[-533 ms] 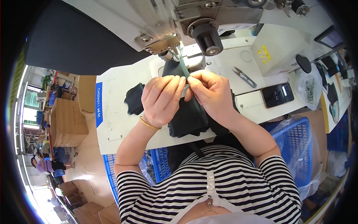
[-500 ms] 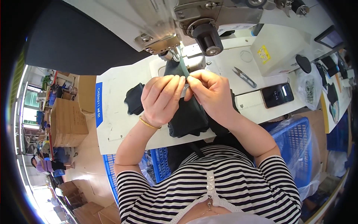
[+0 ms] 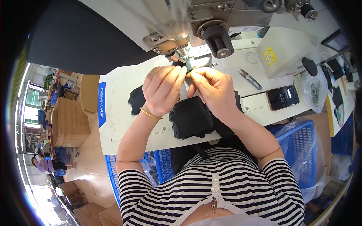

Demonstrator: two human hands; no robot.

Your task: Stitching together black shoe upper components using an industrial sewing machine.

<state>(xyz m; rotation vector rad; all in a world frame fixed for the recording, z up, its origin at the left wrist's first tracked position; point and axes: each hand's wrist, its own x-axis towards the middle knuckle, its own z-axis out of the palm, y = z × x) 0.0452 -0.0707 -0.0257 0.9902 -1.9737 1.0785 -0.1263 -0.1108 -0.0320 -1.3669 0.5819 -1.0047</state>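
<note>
Both my hands meet just in front of the needle area of a sewing machine (image 3: 171, 46). My left hand (image 3: 162, 90) is closed in a pinch on a narrow grey-green fabric strip (image 3: 189, 65), which runs up under the presser foot. Right beside it, my right hand (image 3: 214, 91) pinches the same strip between thumb and forefinger; the fingertips nearly touch. Most of the strip's lower end is hidden by the fingers. Below the hands lies a stack of black fabric pieces (image 3: 191, 119), and a smaller black fabric pile (image 3: 137, 101) rests left of my left hand.
Thread snips (image 3: 250, 79) and a phone (image 3: 283, 98) lie on the white table (image 3: 128, 132) at the right. A blue plastic basket (image 3: 301, 150) stands below the table's right edge. Cardboard boxes (image 3: 71, 122) and another person (image 3: 49, 164) are at the far left.
Both hands have moved slightly up toward the presser foot. Less of the grey-green strip shows between them and the machine. The view has shifted a little.
</note>
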